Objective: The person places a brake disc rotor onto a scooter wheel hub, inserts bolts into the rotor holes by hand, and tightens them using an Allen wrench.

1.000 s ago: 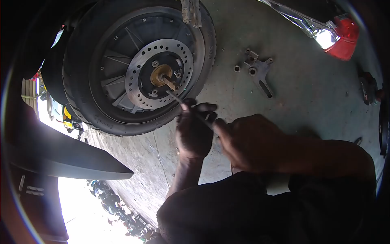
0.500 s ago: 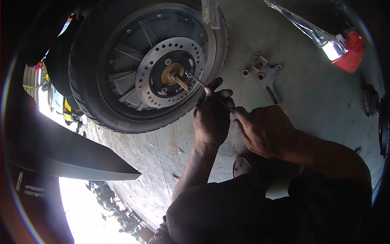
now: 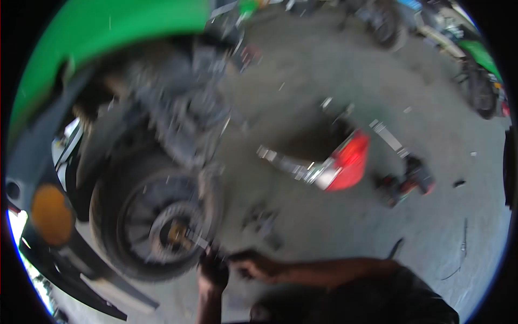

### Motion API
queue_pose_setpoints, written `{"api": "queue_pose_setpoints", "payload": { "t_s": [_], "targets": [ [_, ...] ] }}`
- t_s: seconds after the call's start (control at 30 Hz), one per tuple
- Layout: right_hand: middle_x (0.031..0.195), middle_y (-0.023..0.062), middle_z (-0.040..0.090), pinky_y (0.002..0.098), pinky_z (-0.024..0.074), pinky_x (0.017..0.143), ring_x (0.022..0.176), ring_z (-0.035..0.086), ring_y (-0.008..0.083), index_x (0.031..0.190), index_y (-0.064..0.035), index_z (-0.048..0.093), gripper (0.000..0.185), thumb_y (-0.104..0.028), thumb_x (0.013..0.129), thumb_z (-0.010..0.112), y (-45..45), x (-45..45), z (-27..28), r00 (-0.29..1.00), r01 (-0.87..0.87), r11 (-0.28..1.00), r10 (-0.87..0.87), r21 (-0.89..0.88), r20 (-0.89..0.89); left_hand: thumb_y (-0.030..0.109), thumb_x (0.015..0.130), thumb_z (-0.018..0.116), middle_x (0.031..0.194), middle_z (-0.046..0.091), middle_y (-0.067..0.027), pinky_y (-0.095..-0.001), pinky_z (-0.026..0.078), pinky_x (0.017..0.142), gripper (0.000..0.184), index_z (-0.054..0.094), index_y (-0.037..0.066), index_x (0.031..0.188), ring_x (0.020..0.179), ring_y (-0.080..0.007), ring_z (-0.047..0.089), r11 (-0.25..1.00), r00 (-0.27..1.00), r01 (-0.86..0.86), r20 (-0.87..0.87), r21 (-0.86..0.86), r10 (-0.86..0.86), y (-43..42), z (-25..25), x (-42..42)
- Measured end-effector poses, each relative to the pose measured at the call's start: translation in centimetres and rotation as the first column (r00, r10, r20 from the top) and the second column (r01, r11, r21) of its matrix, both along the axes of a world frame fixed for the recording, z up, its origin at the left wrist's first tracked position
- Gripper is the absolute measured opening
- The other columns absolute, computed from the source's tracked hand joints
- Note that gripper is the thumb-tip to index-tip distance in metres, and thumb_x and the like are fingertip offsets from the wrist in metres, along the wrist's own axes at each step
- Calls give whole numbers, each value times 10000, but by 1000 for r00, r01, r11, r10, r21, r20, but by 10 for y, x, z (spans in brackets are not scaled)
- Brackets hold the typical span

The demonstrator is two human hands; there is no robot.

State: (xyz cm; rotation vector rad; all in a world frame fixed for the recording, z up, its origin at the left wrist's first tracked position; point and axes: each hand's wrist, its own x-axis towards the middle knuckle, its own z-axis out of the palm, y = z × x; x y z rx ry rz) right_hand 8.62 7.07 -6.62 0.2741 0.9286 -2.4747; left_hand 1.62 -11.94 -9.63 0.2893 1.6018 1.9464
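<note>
The view is smeared by motion. A wheel with a black tyre (image 3: pixel 102 254) and a drilled brake disc (image 3: pixel 156 248) is at the lower left. From its brass-coloured hub (image 3: pixel 176 233), a slim metal tool shaft (image 3: pixel 195 237) runs to my hands. My left hand (image 3: pixel 213 275) is closed around the shaft just beside the wheel. My right hand (image 3: pixel 256 266) is closed on the tool's rear end, close to the left. The exact kind of tool and whether its tip touches a bolt cannot be made out. Grey metal brackets (image 3: pixel 263 221) lie on the floor beyond the hands.
A red lamp-like part with a metal arm (image 3: pixel 350 162) lies on the floor ahead. Right of it is a black-and-red power tool (image 3: pixel 407 181). The vehicle's green body panel (image 3: pixel 124 27) overhangs at the upper left. More motorbikes (image 3: pixel 480 89) stand at the far right.
My head view has swung up and to the right, so the wheel and hands now appear lower and smaller. More floor and the green panel show. Both hands stay on the tool.
</note>
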Motion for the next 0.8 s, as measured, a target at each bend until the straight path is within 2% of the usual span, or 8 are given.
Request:
{"api": "queue_pose_setpoints", "payload": {
  "t_s": [0.03, 0.1, 0.17, 0.4, 0.53, 0.6, 0.77, 0.8],
  "targets": [
    [665, 11, 526, 302, 410, 508, 557, 481, 106, 911, -28, 625, 281, -298, 951, 559, -8, -1, -12, 1000, -17, 997, 17, -73, 2, 152, 944, 466, 1064, 637, -55, -333, 490, 857, 217, 553, 95, 1135, 988, -186, 608, 825, 880, -187, 464, 533, -100, -8, -24, -14],
    [696, 70, 563, 310, 465, 580, 605, 549, 164, 914, -11, 556, 265, -271, 959, 527, 10, 0, 23, 949, -96, 875, 225, 475, -222, 57, 901, 542, 923, 627, -42, -274, 496, 594, 120, 546, 95, 1015, 801, -175, 622, 882, 856, -395, 450, 257, 252, 18, 7, -5],
    [765, 125, 603, 338, 502, 589, 635, 601, 229, 1037, 20, 559, 300, -261, 931, 544, 22, 11, 21, 706, 312, 466, 470, 828, -530, 60, 898, 554, 889, 627, -39, -256, 485, 562, 111, 558, 92, 1004, 761, -176, 623, 868, 840, -445, 437, 218, 321, 23, 6, -7],
    [839, 149, 621, 383, 507, 500, 647, 630, 249, 1163, 61, 535, 429, -265, 887, 573, 26, 27, 22, 427, 759, -113, 830, 641, -360, 99, 885, 637, 784, 647, -48, -233, 388, 449, 58, 605, 88, 932, 666, -207, 644, 890, 829, -456, 376, 26, 414, 28, 31, -5],
    [731, 105, 604, 355, 470, 471, 589, 602, 186, 1052, 16, 585, 326, -286, 935, 545, 11, 22, 24, 541, 606, -113, 784, 788, -304, 60, 876, 582, 807, 641, -51, -220, 432, 524, 94, 618, 106, 950, 724, -182, 634, 890, 828, -455, 356, -27, 434, 30, 40, 1],
    [646, 77, 563, 320, 435, 473, 540, 558, 149, 907, -18, 585, 311, -319, 965, 536, 4, 18, 17, 932, 177, 745, 84, 643, -353, 103, 884, 611, 842, 645, -49, -300, 481, 668, 101, 617, 126, 982, 778, -193, 629, 880, 827, -473, 362, 34, 431, 30, 39, 3],
    [674, 117, 568, 315, 456, 535, 566, 566, 168, 845, 1, 535, 385, -364, 967, 533, 17, 25, 35, 989, -117, 966, 90, 231, 121, 181, 905, 629, 875, 644, -33, -356, 480, 717, 124, 611, 115, 1009, 804, -204, 622, 915, 845, -380, 453, 133, 284, 25, 39, 7],
    [677, 138, 570, 332, 468, 550, 565, 568, 204, 868, 4, 535, 386, -369, 963, 540, 18, 28, 37, 960, 115, 694, 107, 710, -260, 174, 905, 630, 884, 646, -34, -363, 476, 723, 123, 610, 117, 1012, 819, -204, 622, 925, 856, -367, 424, 98, 295, 24, 40, 8]
  ]
}}
